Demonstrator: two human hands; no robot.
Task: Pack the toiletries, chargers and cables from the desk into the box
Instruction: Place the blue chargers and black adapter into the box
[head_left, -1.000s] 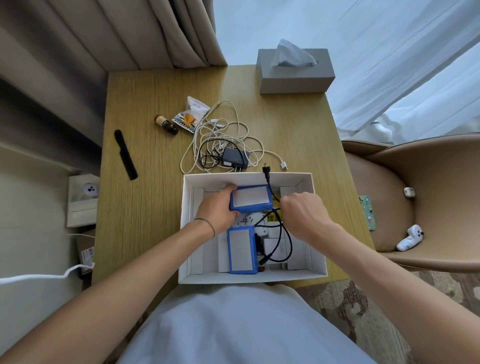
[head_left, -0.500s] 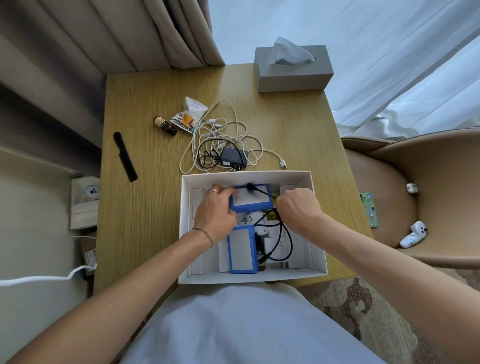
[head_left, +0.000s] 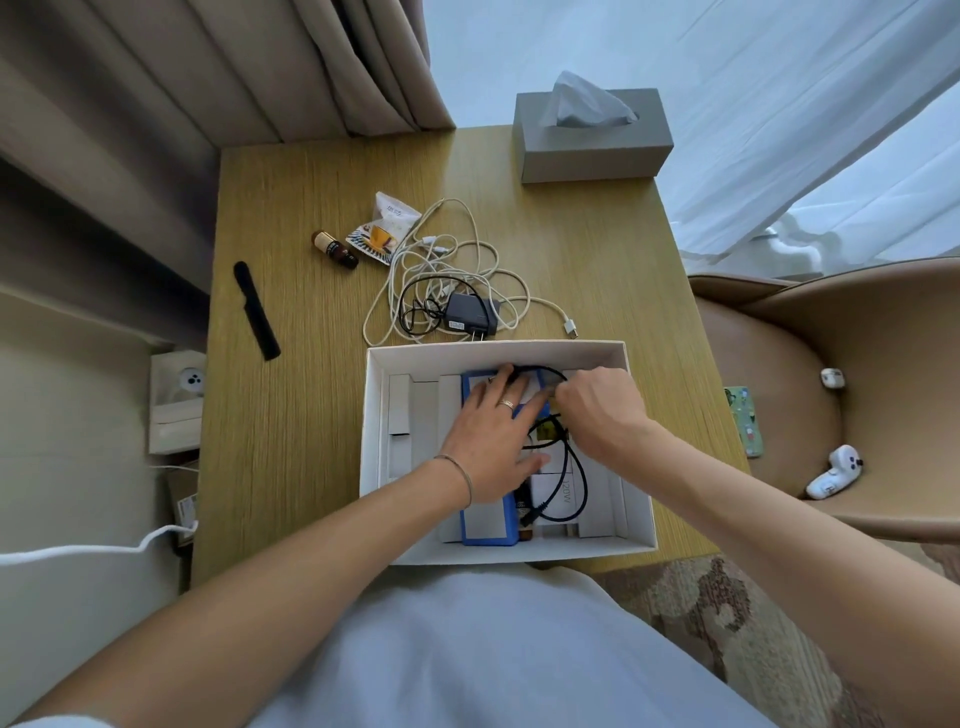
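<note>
A white box (head_left: 636, 441) stands at the near edge of the wooden desk (head_left: 291, 426). Inside lie two blue-edged packs, one at the back (head_left: 475, 382) and one at the front (head_left: 485, 527), and a black cable (head_left: 574, 483). My left hand (head_left: 491, 436) lies flat with straight fingers on the rear pack. My right hand (head_left: 602, 410) pinches the black cable at the box's far right. Behind the box lie tangled white cables (head_left: 467, 260) around a black charger (head_left: 470, 314), a small brown bottle (head_left: 335, 249), a sachet (head_left: 387, 228) and a black comb (head_left: 256, 310).
A grey tissue box (head_left: 592, 137) stands at the desk's far right corner. Curtains hang behind. A tan chair (head_left: 852, 395) to the right holds a white game controller (head_left: 834, 473), an earbud case (head_left: 832, 378) and a green phone case (head_left: 745, 421).
My left hand has let go of the rear blue pack's side and now lies flat on top of it. My right hand moved back with the black cable, whose end now lies inside the box.
</note>
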